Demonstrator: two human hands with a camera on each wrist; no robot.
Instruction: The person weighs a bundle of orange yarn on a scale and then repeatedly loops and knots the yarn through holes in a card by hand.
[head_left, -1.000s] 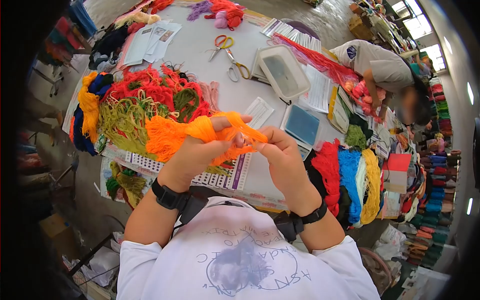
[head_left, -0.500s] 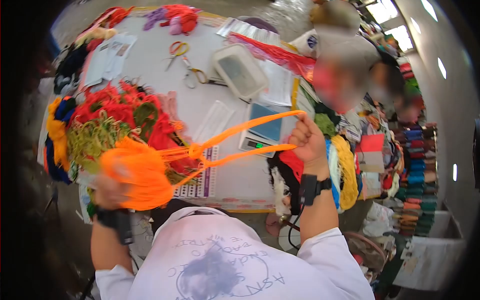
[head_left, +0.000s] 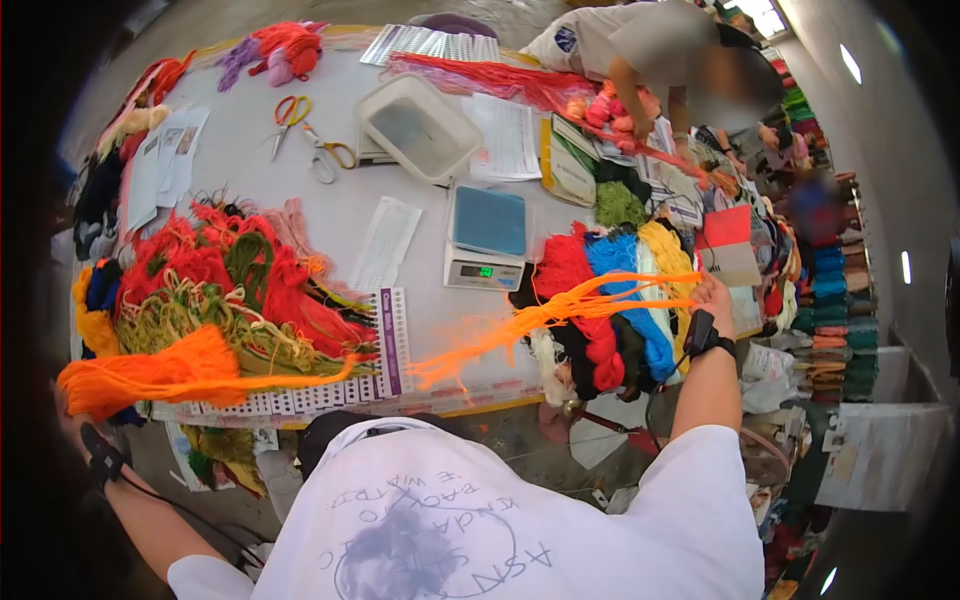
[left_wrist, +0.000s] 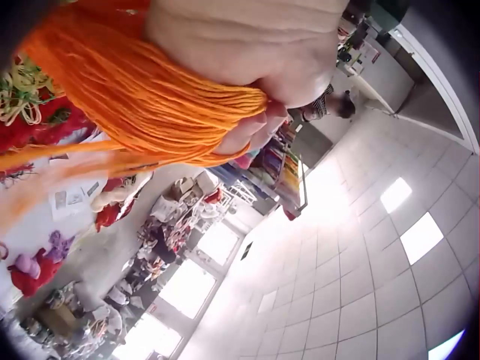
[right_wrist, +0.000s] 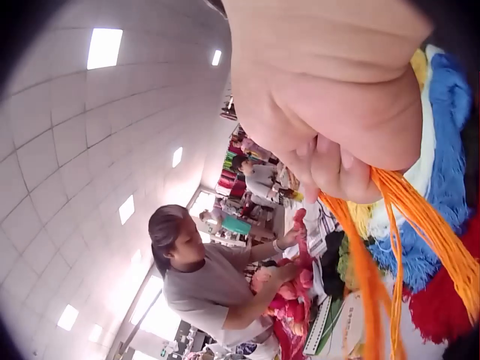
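My left hand (left_wrist: 247, 49) grips a thick hank of orange yarn (head_left: 170, 375) at the table's far left front. Its curled fingers show in the left wrist view; in the head view the yarn mostly covers them. One long orange tail from this hank reaches right along the table's front. My right hand (head_left: 712, 298), at the right, holds looped orange strands (head_left: 570, 305) in its curled fingers, close to the yellow yarn (head_left: 665, 255). Their loose, blurred ends trail left towards the table's middle. A gap shows between the two orange lengths.
Red and olive yarn (head_left: 200, 285) is heaped at left, by punched cards (head_left: 393, 345). Two scissors (head_left: 292, 112), a plastic box (head_left: 450, 125) and a digital scale (head_left: 482, 273) lie further back. Blue yarn (head_left: 625, 255) hangs at right. Another person (right_wrist: 214, 285) handles pink yarn across the table.
My hands were together on the orange yarn, then drew apart with it stretched between them. Now they are spread wide, and the right strands have come away from the left hank.
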